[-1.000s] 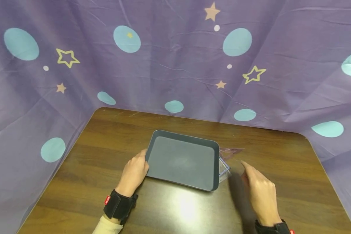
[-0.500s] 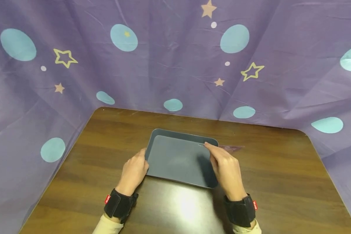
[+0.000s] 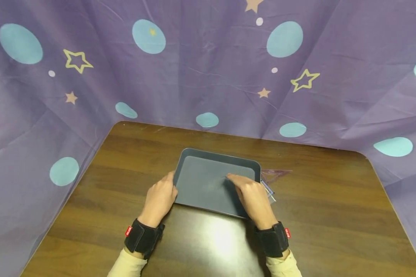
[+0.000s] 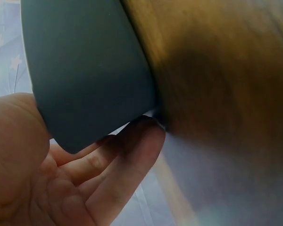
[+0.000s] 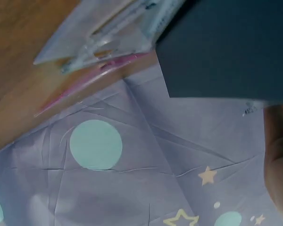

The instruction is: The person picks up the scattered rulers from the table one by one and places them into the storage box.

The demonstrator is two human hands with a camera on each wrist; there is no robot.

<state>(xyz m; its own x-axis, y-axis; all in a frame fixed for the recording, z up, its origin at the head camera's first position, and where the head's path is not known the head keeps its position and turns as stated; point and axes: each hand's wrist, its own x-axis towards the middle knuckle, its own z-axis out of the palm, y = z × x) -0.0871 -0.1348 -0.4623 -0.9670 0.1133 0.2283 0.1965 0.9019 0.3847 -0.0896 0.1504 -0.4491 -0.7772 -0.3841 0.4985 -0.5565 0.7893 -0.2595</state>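
Observation:
A dark grey rectangular tray (image 3: pixel 202 184) appears in the middle of the head view. My left hand (image 3: pixel 160 198) grips its left side. In the left wrist view, the thumb lies at one face of the tray's edge and the fingers reach round the other. Over the tray's right half is my right hand (image 3: pixel 253 196), thumb and fingertips together. A small clear piece with dark marks (image 5: pixel 250 108) shows by that hand in the right wrist view, seemingly pinched; the tray hides most of it. A pink triangular set square (image 3: pixel 275 174) and a clear drawing tool (image 3: pixel 268 191) stick out past the tray's right edge.
A brown wooden table (image 3: pixel 332 207) lies beneath everything, with a bright light reflection near its front. Purple cloth (image 3: pixel 208 69) printed with stars and blue spots hangs behind the table and along its sides.
My right hand has moved left from beside the tray to above it, then a little further left. The left hand keeps its grip on the tray, and the head view has tilted slightly down.

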